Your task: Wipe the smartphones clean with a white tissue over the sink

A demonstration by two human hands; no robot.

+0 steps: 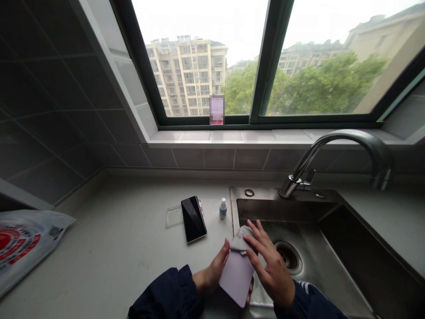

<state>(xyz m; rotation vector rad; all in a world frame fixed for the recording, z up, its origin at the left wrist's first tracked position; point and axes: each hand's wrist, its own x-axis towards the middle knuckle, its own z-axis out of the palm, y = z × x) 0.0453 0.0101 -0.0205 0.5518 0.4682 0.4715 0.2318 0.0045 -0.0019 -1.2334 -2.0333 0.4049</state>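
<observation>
Cloth (240, 240) under right hand (274, 266) | lilac slab (236, 275) in left hand (214, 273)

— How many bare hands are being counted?

— Two: one left hand (213, 274) and one right hand (271, 266). Two navy-blue cloth sleeves (168, 294) are being counted too.

— And what is being tallied at them?

— One flat, lilac, rectangular slab (237, 277) and one thin grey cloth (239, 240).

— How many loose things are being listed on the one pale, smooth counter (109, 252)?

— Four: one black-screened, rectangular phone (193, 219), one clear plastic case (173, 216), one small white-capped bottle (223, 209) and one white plastic bag with red print (29, 246).

— And metal fittings?

— One rectangular steel sink (315, 268), one round drain (289, 258), one curved chrome tap (345, 135) and two small round caps (249, 192) are being noted.
</observation>
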